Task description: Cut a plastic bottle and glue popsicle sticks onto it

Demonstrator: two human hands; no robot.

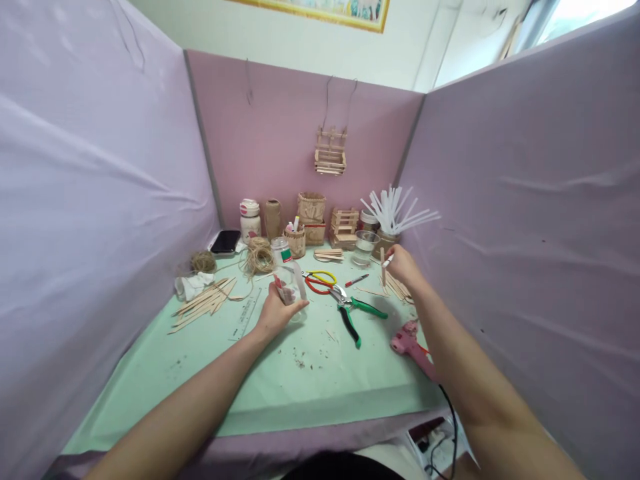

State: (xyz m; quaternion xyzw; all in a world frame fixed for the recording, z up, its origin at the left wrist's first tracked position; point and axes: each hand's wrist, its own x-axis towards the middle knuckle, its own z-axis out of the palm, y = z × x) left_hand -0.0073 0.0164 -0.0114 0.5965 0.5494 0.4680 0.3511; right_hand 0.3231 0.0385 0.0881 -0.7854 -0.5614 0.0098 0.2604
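Observation:
My left hand (277, 308) is wrapped round a clear plastic container (295, 280) with a red mark on its side, held low over the green cloth. Over at the right, my right hand (401, 264) is closed in a pinch on a flat wooden craft stick (383, 268), which stands upright. A small white piece, whose kind I cannot make out, shows at the same fingertips. More craft sticks (399, 289) lie beneath that hand. Between the hands are scissors with red and yellow handles (323, 275), green-handled pruning shears (354, 313) and a red marker (357, 280).
A pink glue gun (413, 343) with a black cord lies by my right forearm. Sticks (205, 303), a ruler (246, 315) and twine (260, 256) are at left. Behind stand a cup of water (365, 248), white glue sticks (395, 210) and a bottle (250, 221). Fabric walls enclose the table.

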